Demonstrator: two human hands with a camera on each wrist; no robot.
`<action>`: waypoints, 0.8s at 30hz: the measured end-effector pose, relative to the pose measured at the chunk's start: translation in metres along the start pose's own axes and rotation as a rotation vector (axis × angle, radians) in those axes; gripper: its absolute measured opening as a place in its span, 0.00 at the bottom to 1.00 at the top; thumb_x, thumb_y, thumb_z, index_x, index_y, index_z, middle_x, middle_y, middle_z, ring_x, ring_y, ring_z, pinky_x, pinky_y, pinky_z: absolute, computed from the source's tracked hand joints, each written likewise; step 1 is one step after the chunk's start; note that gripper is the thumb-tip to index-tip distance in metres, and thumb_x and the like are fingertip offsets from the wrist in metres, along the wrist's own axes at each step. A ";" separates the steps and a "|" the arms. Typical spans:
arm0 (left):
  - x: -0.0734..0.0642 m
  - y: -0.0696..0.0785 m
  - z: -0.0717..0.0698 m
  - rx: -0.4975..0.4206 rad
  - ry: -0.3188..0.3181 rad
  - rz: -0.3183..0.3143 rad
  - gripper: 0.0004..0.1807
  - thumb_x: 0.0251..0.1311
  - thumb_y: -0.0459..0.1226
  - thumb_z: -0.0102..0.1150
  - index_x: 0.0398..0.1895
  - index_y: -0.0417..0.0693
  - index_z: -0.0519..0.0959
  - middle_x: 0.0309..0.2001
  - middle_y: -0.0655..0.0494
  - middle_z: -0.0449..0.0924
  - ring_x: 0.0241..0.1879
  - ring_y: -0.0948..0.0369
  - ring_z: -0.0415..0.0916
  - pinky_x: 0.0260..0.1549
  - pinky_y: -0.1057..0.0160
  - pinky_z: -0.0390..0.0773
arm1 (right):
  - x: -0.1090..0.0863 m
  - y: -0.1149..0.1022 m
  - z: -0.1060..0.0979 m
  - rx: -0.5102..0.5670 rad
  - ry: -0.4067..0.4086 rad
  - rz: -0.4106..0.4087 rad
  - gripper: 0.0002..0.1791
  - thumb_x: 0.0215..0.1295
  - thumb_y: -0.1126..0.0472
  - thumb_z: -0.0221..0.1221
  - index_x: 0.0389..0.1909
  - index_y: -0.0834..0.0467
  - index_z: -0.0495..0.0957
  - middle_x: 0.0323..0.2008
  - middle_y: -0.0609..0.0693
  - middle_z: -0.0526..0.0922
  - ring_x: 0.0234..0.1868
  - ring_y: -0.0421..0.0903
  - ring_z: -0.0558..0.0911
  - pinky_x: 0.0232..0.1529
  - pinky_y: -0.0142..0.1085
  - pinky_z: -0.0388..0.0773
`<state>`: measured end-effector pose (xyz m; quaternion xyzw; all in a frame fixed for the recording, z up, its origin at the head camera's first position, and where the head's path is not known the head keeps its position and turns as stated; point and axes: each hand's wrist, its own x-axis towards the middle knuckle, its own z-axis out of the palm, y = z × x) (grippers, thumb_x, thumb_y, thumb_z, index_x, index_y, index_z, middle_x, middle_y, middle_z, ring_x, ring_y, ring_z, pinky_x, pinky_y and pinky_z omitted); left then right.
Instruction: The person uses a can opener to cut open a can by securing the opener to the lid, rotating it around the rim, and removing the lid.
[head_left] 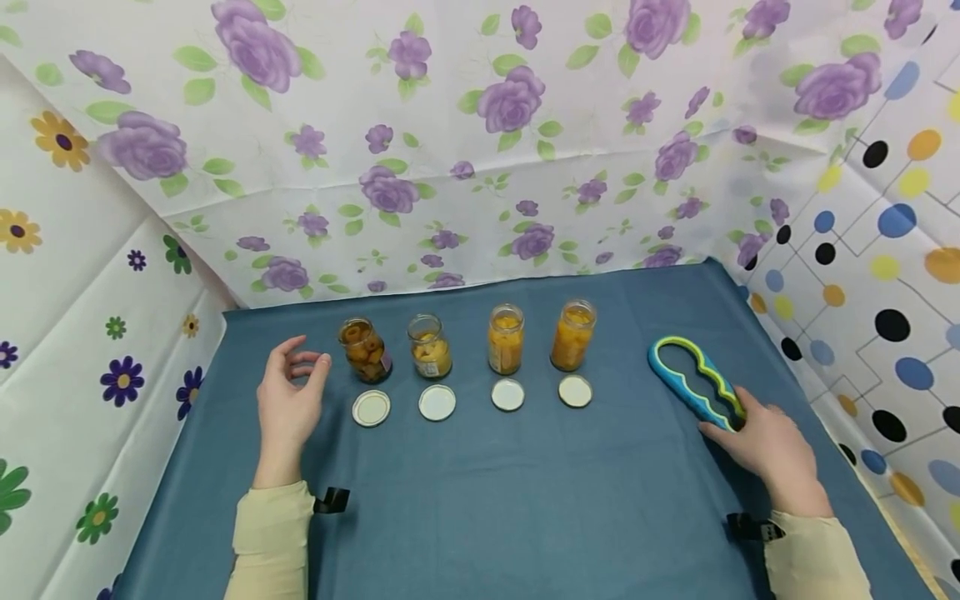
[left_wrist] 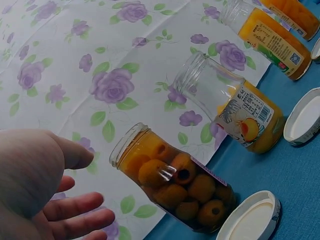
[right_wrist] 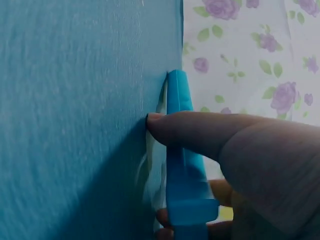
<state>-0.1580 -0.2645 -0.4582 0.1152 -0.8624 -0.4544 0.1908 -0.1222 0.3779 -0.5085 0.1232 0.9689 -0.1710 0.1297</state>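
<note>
My left hand (head_left: 291,404) is held with relaxed, parted fingers just left of a glass jar of brown round fruit (head_left: 366,354), apart from it. In the left wrist view this jar of brown fruit (left_wrist: 182,182) stands lidless, and the hand (left_wrist: 45,190) holds nothing. On the right, my right hand (head_left: 776,450) grips the near end of a blue and green jar opener (head_left: 684,397), a long loop with a wavy inner edge. The right wrist view shows the thumb across the blue side of the jar opener (right_wrist: 179,100), other fingers curled beneath, partly hidden.
Right of the brown fruit are a jar of yellow fruit (head_left: 430,354) and two taller orange-filled jars (head_left: 506,342), all uncapped. Before each jar lies a white-lined lid (head_left: 437,402). Patterned sheets (head_left: 390,192) wall the blue cloth table (head_left: 480,500) behind and at both sides.
</note>
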 end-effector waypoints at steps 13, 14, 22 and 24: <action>-0.004 0.000 0.003 -0.024 0.031 -0.013 0.27 0.79 0.42 0.61 0.76 0.45 0.71 0.57 0.46 0.82 0.49 0.63 0.77 0.37 0.72 0.72 | -0.013 -0.008 -0.002 0.017 -0.094 0.151 0.75 0.55 0.11 0.55 0.81 0.70 0.53 0.59 0.80 0.71 0.45 0.68 0.79 0.33 0.55 0.75; -0.004 0.000 0.004 -0.025 0.032 -0.013 0.27 0.79 0.42 0.61 0.76 0.45 0.71 0.57 0.46 0.82 0.49 0.63 0.76 0.37 0.72 0.72 | -0.012 -0.008 -0.002 0.016 -0.108 0.160 0.76 0.54 0.10 0.55 0.82 0.70 0.51 0.63 0.82 0.68 0.49 0.70 0.78 0.35 0.57 0.76; 0.005 -0.002 -0.001 -0.027 0.048 -0.011 0.28 0.79 0.43 0.60 0.76 0.44 0.70 0.59 0.44 0.81 0.51 0.58 0.77 0.41 0.65 0.73 | -0.008 -0.006 -0.014 0.005 -0.223 0.139 0.78 0.58 0.10 0.49 0.82 0.73 0.41 0.72 0.86 0.54 0.65 0.84 0.66 0.52 0.72 0.74; 0.013 -0.004 -0.004 -0.004 0.049 0.001 0.28 0.79 0.43 0.60 0.76 0.43 0.70 0.61 0.42 0.80 0.54 0.52 0.77 0.44 0.60 0.75 | -0.005 -0.008 -0.025 0.013 -0.213 0.100 0.76 0.62 0.12 0.48 0.82 0.74 0.37 0.72 0.87 0.52 0.66 0.86 0.64 0.55 0.74 0.72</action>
